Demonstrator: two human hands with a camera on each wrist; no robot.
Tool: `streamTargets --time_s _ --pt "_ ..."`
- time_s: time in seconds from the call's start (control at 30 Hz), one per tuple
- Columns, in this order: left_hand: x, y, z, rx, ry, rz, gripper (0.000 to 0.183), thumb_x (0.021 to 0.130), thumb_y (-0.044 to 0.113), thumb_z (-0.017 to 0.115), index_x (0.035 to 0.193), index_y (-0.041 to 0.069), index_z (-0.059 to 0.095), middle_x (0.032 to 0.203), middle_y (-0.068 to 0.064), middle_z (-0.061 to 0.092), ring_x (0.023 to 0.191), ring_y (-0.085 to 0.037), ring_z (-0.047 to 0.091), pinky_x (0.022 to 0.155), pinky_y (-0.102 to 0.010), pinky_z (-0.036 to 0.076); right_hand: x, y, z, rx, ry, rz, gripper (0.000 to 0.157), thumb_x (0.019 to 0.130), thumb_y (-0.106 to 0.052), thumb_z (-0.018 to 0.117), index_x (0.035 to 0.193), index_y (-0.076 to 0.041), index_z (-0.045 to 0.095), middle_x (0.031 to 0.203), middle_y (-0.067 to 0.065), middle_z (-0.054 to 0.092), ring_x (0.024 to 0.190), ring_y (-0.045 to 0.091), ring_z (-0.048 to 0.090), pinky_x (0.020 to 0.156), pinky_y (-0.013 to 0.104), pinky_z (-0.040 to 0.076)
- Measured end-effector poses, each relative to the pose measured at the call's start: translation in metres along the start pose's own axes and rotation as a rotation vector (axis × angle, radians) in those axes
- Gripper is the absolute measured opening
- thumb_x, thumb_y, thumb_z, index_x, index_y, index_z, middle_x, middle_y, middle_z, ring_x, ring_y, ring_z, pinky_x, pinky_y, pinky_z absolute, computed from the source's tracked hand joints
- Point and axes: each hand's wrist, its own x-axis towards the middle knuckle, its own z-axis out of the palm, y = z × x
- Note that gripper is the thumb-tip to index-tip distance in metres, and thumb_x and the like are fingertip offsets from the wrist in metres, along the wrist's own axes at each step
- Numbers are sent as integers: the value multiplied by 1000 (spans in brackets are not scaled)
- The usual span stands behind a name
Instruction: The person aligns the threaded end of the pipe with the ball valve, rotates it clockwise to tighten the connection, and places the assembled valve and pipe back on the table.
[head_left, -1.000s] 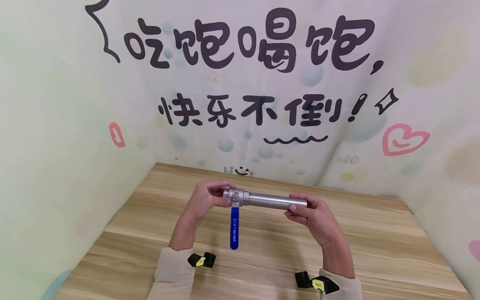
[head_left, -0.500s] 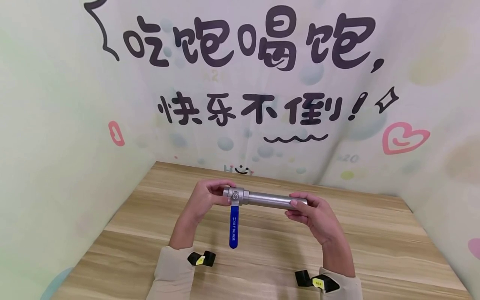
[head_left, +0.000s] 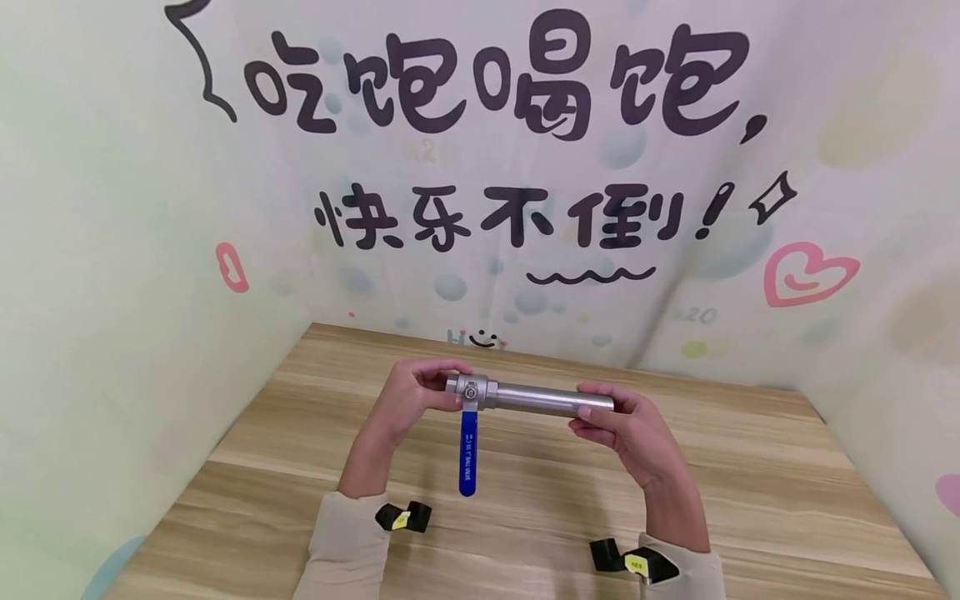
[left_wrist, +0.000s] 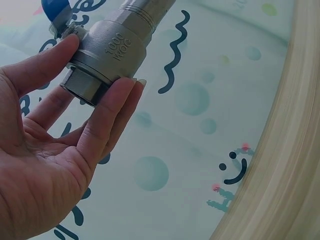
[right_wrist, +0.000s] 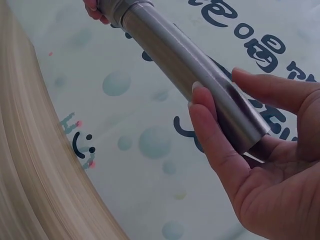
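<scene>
A metal ball valve (head_left: 480, 390) with a blue lever handle (head_left: 468, 454) is joined end to end with a plain steel pipe (head_left: 536, 399). Both are held level above the table. My left hand (head_left: 405, 400) grips the valve's left end between thumb and fingers. In the left wrist view the valve body (left_wrist: 112, 47) carries raised lettering, and its open hex end faces my palm. Around the pipe's free right end curl the thumb and fingers of my right hand (head_left: 630, 429). The right wrist view shows the pipe (right_wrist: 195, 75) running up to the valve.
Beneath the hands lies a wood-grain table (head_left: 525, 517). A pale printed backdrop (head_left: 480, 167) with large dark characters stands behind it and along both sides. Each wrist wears a black strap mount, the left mount (head_left: 402, 517) and the right mount (head_left: 635, 562).
Almost nothing differs. My right thumb shifts slightly on the pipe, and the view tips a little. Both hands keep their hold in the same place.
</scene>
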Motion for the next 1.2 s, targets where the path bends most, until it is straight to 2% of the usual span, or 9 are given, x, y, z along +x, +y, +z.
streamTargets --time_s 0.17,0.53,0.93,1.03,1.2 --pt "0 0 0 0 -1 6 37 74 -9 74 110 -6 68 107 -20 66 87 -23 64 74 -34 59 -1 -1 0 12 -20 -21 26 88 5 64 109 -9 67 103 13 57 80 20 71 79 34 58" --pt "0 0 0 14 3 7 36 74 -9 72 109 -5 69 108 -21 66 88 -24 64 75 -36 59 -1 0 0 15 -18 -16 19 91 -2 64 110 -8 66 100 11 60 77 17 71 78 32 58" --pt "-1 2 0 20 5 13 35 74 -10 72 109 -4 69 108 -21 66 88 -24 64 75 -35 59 0 0 0 -6 1 4 29 93 -6 63 118 8 58 104 12 59 80 21 71 80 35 58" --pt "-1 2 -1 18 4 16 35 74 -10 72 109 -5 69 108 -21 66 88 -24 64 75 -35 59 0 0 0 9 -11 3 28 93 -3 62 119 7 58 104 12 60 81 21 71 80 35 58" --pt "-1 3 0 24 7 11 35 74 -10 72 109 -4 70 108 -21 66 88 -24 64 76 -35 59 0 1 -1 28 -35 -1 25 90 2 62 114 -4 64 104 12 60 83 21 71 81 35 57"
